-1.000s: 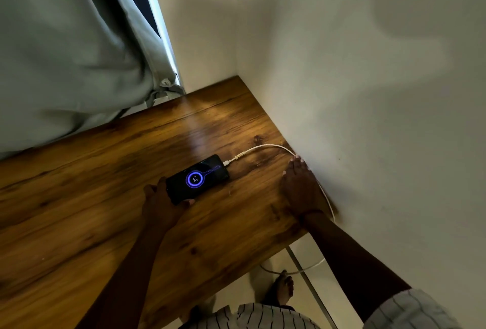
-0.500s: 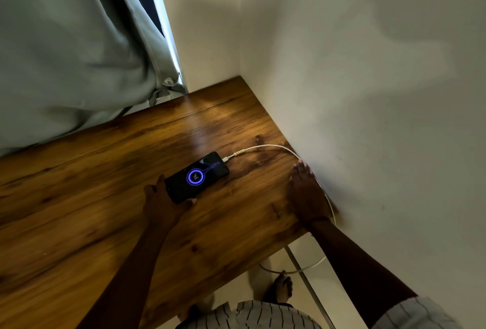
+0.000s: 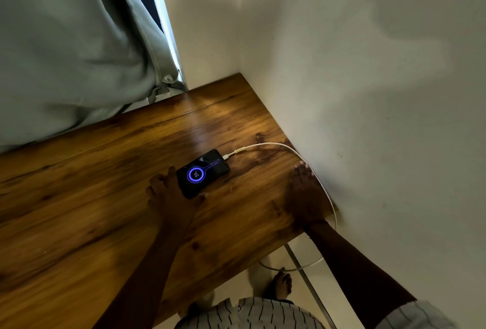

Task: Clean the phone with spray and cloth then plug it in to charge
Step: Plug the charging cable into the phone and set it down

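Observation:
A black phone (image 3: 203, 172) lies face up on the wooden table (image 3: 92, 197), its screen lit with a blue charging ring. A white charging cable (image 3: 265, 145) is plugged into its far end, curves to the wall and drops off the table's edge to the floor. My left hand (image 3: 171, 197) holds the phone's near end, fingers along its left side and thumb at its near corner. My right hand (image 3: 302, 194) rests flat on the table by the wall, fingers straight, next to the cable. No spray or cloth is in view.
The table sits in a corner against a white wall (image 3: 368, 92) on the right. A grey curtain (image 3: 65, 52) hangs over the table's far left edge. Below the near edge are a metal table leg (image 3: 307, 278) and my bare foot (image 3: 281, 285).
My right hand has slid a little nearer the wall. The phone and my left hand have stayed in place with the charging ring lit.

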